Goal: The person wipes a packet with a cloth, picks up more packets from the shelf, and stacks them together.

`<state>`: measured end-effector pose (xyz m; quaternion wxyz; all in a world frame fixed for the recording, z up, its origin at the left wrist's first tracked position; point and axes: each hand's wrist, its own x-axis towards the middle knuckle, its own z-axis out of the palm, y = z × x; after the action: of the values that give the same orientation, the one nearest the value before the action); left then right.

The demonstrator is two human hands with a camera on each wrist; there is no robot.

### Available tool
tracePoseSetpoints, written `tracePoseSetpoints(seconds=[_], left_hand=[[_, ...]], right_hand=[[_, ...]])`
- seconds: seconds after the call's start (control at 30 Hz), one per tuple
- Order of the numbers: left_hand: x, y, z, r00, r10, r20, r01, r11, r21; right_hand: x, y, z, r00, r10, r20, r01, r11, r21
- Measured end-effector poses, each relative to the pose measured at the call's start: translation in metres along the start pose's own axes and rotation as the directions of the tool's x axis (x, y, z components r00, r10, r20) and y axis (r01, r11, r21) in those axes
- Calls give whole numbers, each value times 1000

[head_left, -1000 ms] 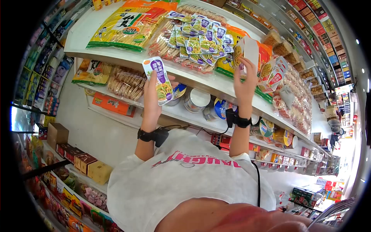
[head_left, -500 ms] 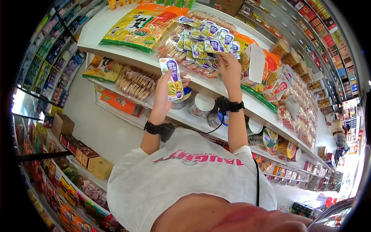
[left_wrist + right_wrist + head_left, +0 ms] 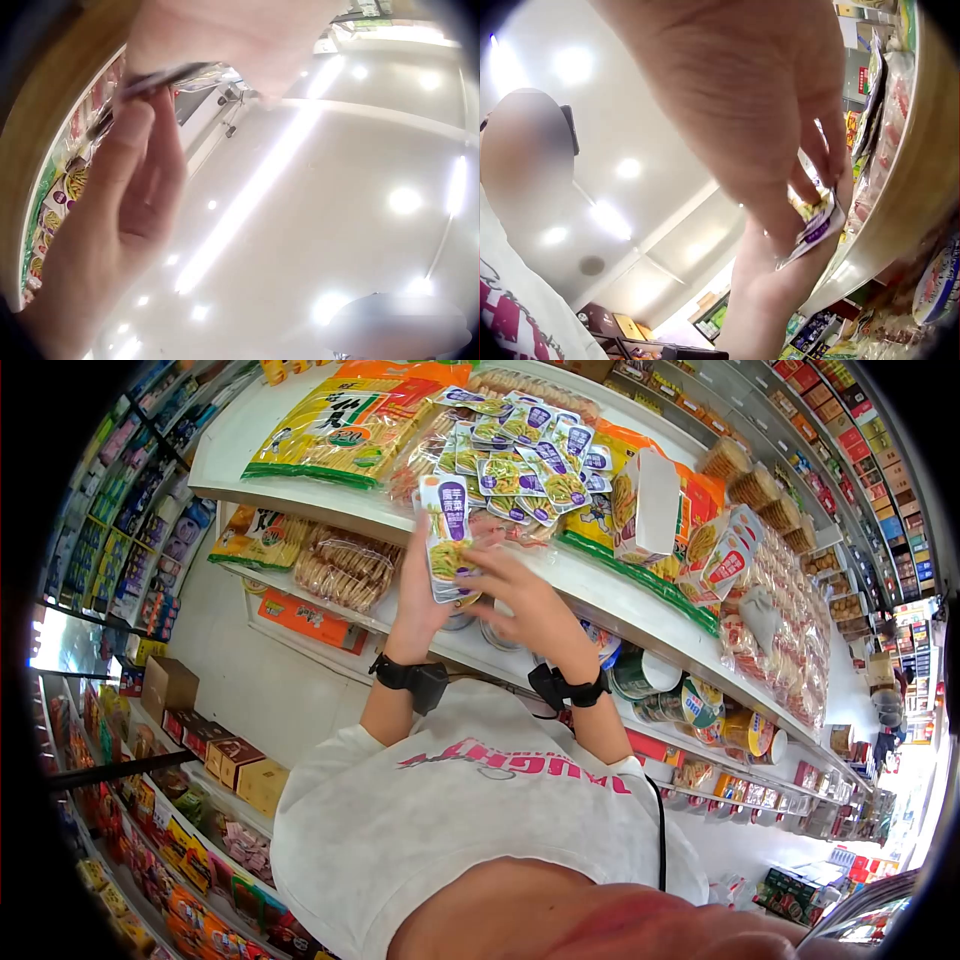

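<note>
The left grip point(image 3: 416, 605) holds an upright purple-and-white snack packet point(image 3: 447, 532), its printed face turned to the person, just in front of the pile of like packets point(image 3: 530, 472), on the pile's near-left side. The right grip point(image 3: 540, 615) has spread, bent fingers against the lower part of that packet (they blur a little, so whether they pinch it or only press it I cannot tell). From the left wrist the packet shows edge-on as a dark strip, and how many layers are in the hold cannot be counted.

The change is in the right grip: half a second ago it was at the pile's front edge, fingers on a packet there, and now it has come across to meet the left. Both grips are therefore on the held packet, and the work appears to have passed from picking at the pile to handling what the left grip carries. The pile looks far from used up.

Outward from there, the pile rests on clear bags of crackers point(image 3: 408, 472) on the white shelf point(image 3: 215, 458). Left of the pile lies a large yellow bag point(image 3: 345, 432) with a green edge; right of it stands a white carton point(image 3: 655, 505), and below it, one level down, instant-noodle tubs point(image 3: 750, 734)
</note>
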<state>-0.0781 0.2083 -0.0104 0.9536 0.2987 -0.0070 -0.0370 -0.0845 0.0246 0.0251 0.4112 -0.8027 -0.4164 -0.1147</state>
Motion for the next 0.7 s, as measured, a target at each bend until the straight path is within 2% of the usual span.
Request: tracePoseSetpoints(seconds=[0.03,0.07,0.17,0.23,0.33,0.37,0.43,0.53,0.63,0.67,0.7], left_hand=[[2,-2,-1,997,30,-65,-20,990,139],[2,-5,-10,993,55,-103,-36,983,180],[0,-8,-25,990,64,-125,-50,992,112],[-2,-7,-29,990,36,-133,-17,991,136],[-8,-3,-22,991,21,-129,-11,997,78],[-11,-2,-19,991,18,-129,-13,999,42],[-13,0,-16,993,34,-115,-31,999,31],[-18,0,-20,995,53,-88,-55,998,-13],[-18,1,-19,990,78,-117,-79,997,-6],[-19,2,-18,990,72,-124,-75,997,-17],[-18,2,-19,989,63,-130,-67,997,-27]], right_hand=[[-1,-3,-2,999,12,46,-14,999,47],[-1,-4,-5,995,19,94,-28,995,92],[19,23,-33,956,245,-163,-236,969,72],[32,66,-46,937,112,-330,-178,969,-175],[38,104,-45,926,119,-359,-245,912,-330],[38,114,-43,932,142,-334,-253,914,-316],[40,123,-41,943,186,-277,-267,919,-291],[37,116,-42,939,259,-227,-332,856,-397],[34,106,-48,924,257,-283,-359,838,-412],[32,108,-49,924,193,-331,-320,863,-391],[32,102,-50,890,250,-381,-370,884,-287]])
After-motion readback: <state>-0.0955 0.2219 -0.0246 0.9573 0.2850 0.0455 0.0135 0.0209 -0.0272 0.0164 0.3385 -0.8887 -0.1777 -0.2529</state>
